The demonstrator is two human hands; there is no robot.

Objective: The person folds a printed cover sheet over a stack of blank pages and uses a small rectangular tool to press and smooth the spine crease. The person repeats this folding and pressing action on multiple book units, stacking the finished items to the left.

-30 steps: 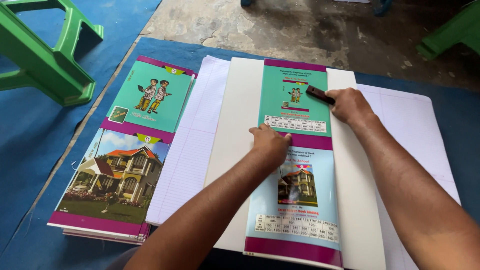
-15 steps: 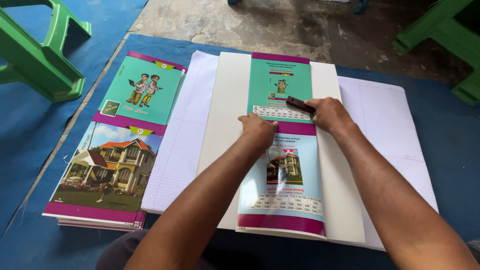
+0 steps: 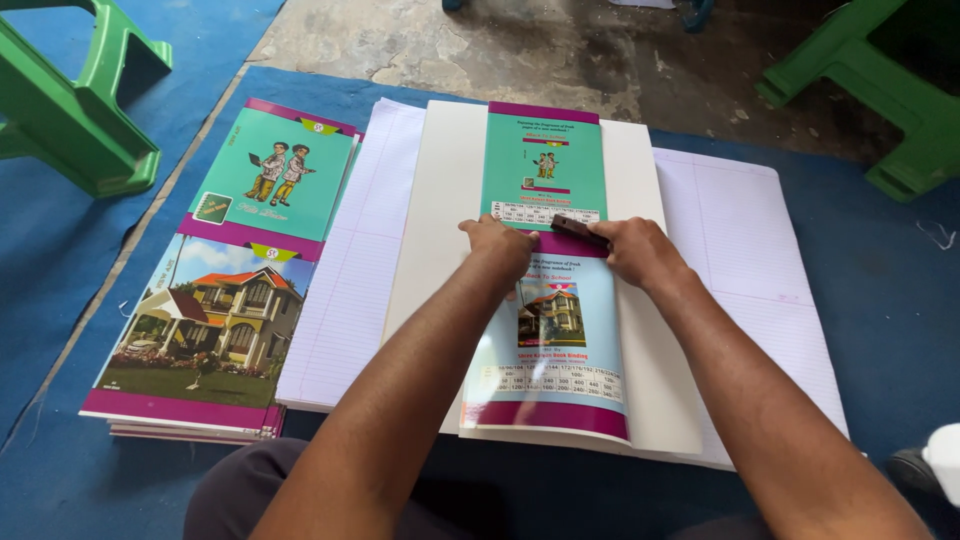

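Both hands met at the middle of a printed notebook cover (image 3: 545,270) that lay face up on a white board (image 3: 445,230). The cover showed a teal upper half and a lower half with a house picture, split by a purple band. The left hand (image 3: 497,248) pressed down on that band, its grip folded flat against the sheet and pinching nothing. The right hand (image 3: 640,252) sat just beside it, its grip pressed together on a small dark block (image 3: 578,230) held against the cover near the band.

The board rested on opened sheets of ruled paper (image 3: 350,290), which spread out to both sides on a blue mat (image 3: 880,300) on the floor. The cover's lower edge curled up slightly near the person's lap.

To the left, well apart from the hands, a stack of the same covers (image 3: 225,290) lay on the mat, the top one showing 2 cartoon figures above a house. A green plastic stool (image 3: 75,110) stood at the upper left, and another green stool (image 3: 880,90) at the upper right on the bare concrete.
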